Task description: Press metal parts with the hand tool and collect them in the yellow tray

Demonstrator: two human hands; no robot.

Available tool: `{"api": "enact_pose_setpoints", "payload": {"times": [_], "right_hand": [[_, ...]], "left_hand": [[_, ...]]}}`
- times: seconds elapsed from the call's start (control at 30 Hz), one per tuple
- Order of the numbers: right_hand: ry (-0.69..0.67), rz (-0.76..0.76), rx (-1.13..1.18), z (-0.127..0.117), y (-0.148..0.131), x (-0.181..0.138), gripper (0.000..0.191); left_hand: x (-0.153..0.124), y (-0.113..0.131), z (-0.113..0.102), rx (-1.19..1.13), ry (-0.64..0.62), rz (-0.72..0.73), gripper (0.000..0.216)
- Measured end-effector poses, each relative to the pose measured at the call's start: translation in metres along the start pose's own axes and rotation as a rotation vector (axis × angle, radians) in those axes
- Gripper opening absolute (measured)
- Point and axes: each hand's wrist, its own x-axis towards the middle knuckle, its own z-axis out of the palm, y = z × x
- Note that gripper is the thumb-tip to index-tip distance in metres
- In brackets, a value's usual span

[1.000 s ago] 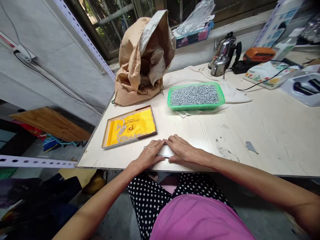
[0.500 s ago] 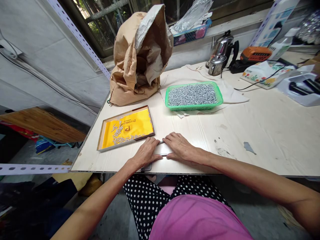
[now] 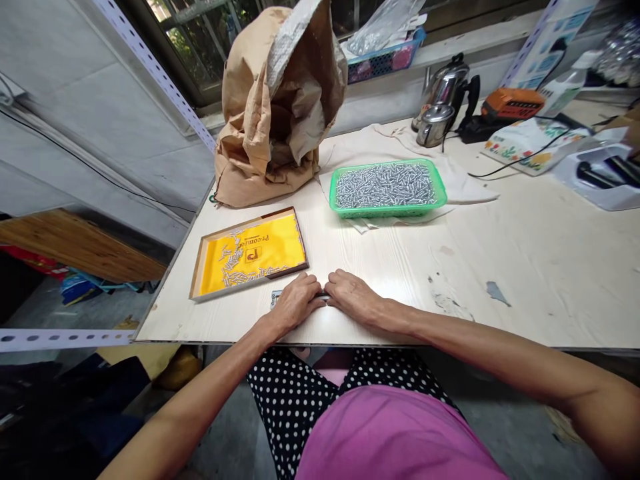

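My left hand (image 3: 294,303) and my right hand (image 3: 353,298) lie side by side on the near edge of the pale table (image 3: 525,267), fingers curled over a thin grey metal piece (image 3: 276,297). Only its left end and a sliver between the hands show. Just beyond my left hand sits a shallow wooden tray (image 3: 249,253) with a yellow lining and several small metal parts scattered in it. Farther back stands a green basket (image 3: 388,189) heaped with small silvery metal parts.
A crumpled brown paper sack (image 3: 280,100) stands at the back left. A white cloth (image 3: 465,187) lies under the basket. Kettles (image 3: 445,100), an orange tool (image 3: 517,103), cables and boxes crowd the back right. The table's left edge drops to the floor.
Both hands have drawn together and slid a little away from the table edge over the metal piece, which they now hide more. The camera has tilted slightly.
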Motion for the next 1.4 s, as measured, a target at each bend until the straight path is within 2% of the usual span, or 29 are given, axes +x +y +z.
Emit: {"api": "enact_pose_setpoints", "payload": {"times": [0.13, 0.3, 0.4, 0.47, 0.53, 0.6, 0.67, 0.8, 0.9, 0.97, 1.07, 1.13, 1.23, 1.3, 1.4], "right_hand": [[0.007, -0.050, -0.009, 0.006, 0.001, 0.004, 0.019], [0.032, -0.025, 0.006, 0.003, 0.009, 0.004, 0.021], [0.012, -0.060, -0.007, -0.005, 0.018, 0.004, 0.057], [-0.001, -0.066, -0.041, -0.008, 0.024, 0.005, 0.064], [0.015, -0.063, -0.058, -0.008, 0.028, 0.006, 0.050], [0.042, -0.044, -0.061, -0.005, 0.032, 0.010, 0.029], [0.064, -0.017, -0.074, -0.002, 0.036, 0.016, 0.017], [0.073, 0.032, -0.114, -0.003, 0.042, 0.036, 0.013], [0.084, 0.090, -0.183, -0.008, 0.027, 0.048, 0.015], [0.087, 0.002, -0.190, -0.009, 0.004, 0.054, 0.016], [-0.002, -0.321, -0.144, -0.004, -0.041, 0.064, 0.013], [-0.089, -0.482, -0.164, 0.002, -0.065, 0.072, 0.014], [-0.117, -0.604, -0.227, 0.011, -0.083, 0.085, 0.018], [-0.095, -0.658, -0.245, 0.018, -0.085, 0.092, 0.016], [-0.070, -0.667, -0.210, 0.026, -0.082, 0.097, 0.014]], "left_hand": [[0.001, 0.001, 0.003, 0.001, 0.017, 0.006, 0.026], [-0.008, 0.001, 0.004, 0.002, 0.071, -0.019, 0.027], [-0.021, 0.010, 0.013, -0.006, 0.185, -0.052, 0.038], [-0.032, 0.021, 0.024, -0.007, 0.277, -0.071, 0.039], [-0.040, 0.034, 0.037, -0.011, 0.342, -0.079, 0.039], [-0.046, 0.045, 0.050, -0.029, 0.364, -0.082, 0.038], [-0.050, 0.053, 0.059, -0.057, 0.373, -0.093, 0.033], [-0.053, 0.058, 0.065, -0.141, 0.396, -0.096, 0.024], [-0.054, 0.059, 0.062, -0.195, 0.411, -0.087, 0.024], [-0.053, 0.059, 0.061, -0.219, 0.415, -0.094, 0.025], [-0.052, 0.057, 0.066, -0.252, 0.386, -0.135, 0.026], [-0.053, 0.054, 0.071, -0.254, 0.371, -0.160, 0.027], [-0.058, 0.055, 0.075, -0.230, 0.374, -0.133, 0.027], [-0.066, 0.060, 0.072, -0.202, 0.409, -0.031, 0.021], [-0.082, 0.066, 0.055, -0.128, 0.503, 0.244, 0.017]]}}
